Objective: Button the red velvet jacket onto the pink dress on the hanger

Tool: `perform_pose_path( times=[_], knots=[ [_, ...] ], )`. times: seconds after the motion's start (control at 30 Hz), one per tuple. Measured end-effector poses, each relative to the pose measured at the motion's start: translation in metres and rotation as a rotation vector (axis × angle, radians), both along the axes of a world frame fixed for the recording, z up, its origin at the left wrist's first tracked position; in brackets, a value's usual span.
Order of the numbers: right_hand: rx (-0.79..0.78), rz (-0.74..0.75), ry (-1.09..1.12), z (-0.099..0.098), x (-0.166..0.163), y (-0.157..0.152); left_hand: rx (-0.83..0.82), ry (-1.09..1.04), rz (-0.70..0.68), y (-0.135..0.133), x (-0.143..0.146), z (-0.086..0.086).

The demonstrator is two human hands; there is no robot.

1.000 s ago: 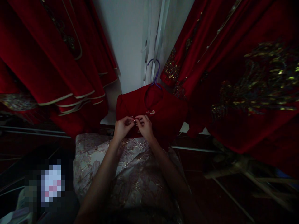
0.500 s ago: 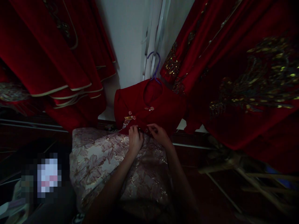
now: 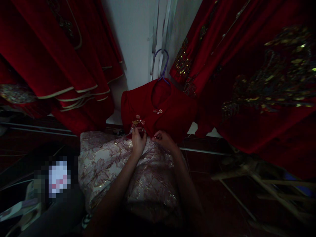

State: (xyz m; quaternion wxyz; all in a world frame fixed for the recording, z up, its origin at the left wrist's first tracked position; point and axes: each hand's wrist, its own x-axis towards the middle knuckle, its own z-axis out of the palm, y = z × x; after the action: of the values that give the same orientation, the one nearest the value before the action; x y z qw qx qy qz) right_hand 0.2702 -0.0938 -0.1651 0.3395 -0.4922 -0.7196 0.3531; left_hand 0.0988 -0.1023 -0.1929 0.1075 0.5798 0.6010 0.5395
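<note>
A red garment (image 3: 177,108) with a round neckline hangs on a purple hanger (image 3: 164,70). Beaded flower ornaments (image 3: 158,111) sit below its neckline, and a gold tasselled ornament (image 3: 138,121) lies to the left. My left hand (image 3: 139,142) is pinched at the lower front of the garment, just under the tassel. Close by on the right, my right hand (image 3: 165,141) has its fingers curled and pinched at the same lower front, by small beads. Pale brocade fabric (image 3: 103,164) with a floral pattern spreads beneath both forearms. Dim light hides exactly what the fingertips hold.
Red garments with pale piping (image 3: 74,65) hang at the left, and a red garment with gold sequins (image 3: 283,92) hangs at the right. Behind stands a white panel (image 3: 135,36). A wooden frame (image 3: 247,171) is at lower right; a blurred bright patch (image 3: 59,176) lies lower left.
My left hand has shifted slightly left and up, its thumb and fingers now pinched at the red garment. My right hand's fingers have curled in more. The view has shifted a little.
</note>
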Motion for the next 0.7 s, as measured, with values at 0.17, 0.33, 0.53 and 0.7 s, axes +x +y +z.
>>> perform_pose_path(
  times=[0.17,0.33,0.53,0.7],
  knots=[
    [0.03,-0.023,0.077,0.012,-0.001,0.005,0.026,0.016,-0.015,-0.001,-0.002,-0.001],
    [0.057,-0.12,0.18,0.023,0.002,0.013,0.068,-0.008,-0.006,-0.004,-0.002,0.002],
    [-0.074,-0.152,0.43,0.029,0.006,0.006,0.135,-0.028,0.012,-0.015,0.002,0.008],
    [-0.163,-0.163,0.606,0.03,-0.011,-0.001,0.097,-0.131,0.025,-0.028,0.013,0.0]
  ],
)
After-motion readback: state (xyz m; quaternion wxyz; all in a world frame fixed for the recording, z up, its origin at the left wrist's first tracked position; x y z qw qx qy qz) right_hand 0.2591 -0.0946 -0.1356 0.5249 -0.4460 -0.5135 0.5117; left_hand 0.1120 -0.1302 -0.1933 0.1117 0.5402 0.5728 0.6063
